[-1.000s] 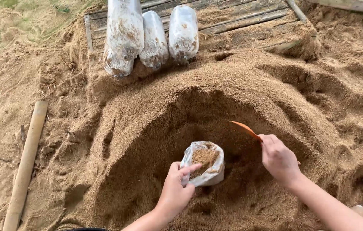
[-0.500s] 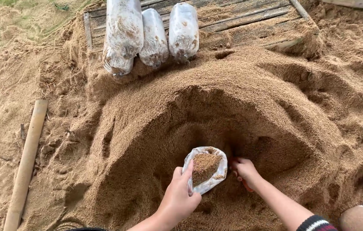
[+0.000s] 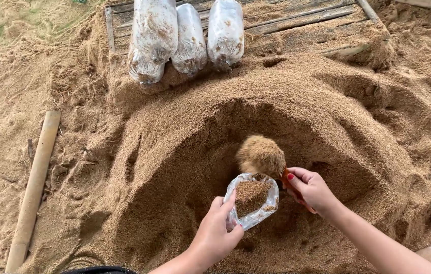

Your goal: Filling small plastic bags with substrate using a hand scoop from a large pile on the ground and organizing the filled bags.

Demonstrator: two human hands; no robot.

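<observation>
My left hand [image 3: 217, 232] grips a clear plastic bag [image 3: 252, 201] by its rim, mouth open and partly filled with brown sawdust. My right hand [image 3: 311, 189] holds an orange scoop [image 3: 291, 186] heaped with a mound of sawdust [image 3: 261, 155], just above and behind the bag's mouth. Both hands work in a hollow dug into the front of a large sawdust pile [image 3: 256, 116].
Three filled clear bags [image 3: 190, 38] lie side by side on a wooden pallet [image 3: 307, 23] behind the pile. A bamboo pole [image 3: 34, 187] lies on the ground at the left. Loose sawdust covers the ground all around.
My right hand dipped low into the pile beside the bag, then came up with the scoop heaped full. The left hand kept the bag in about the same place.
</observation>
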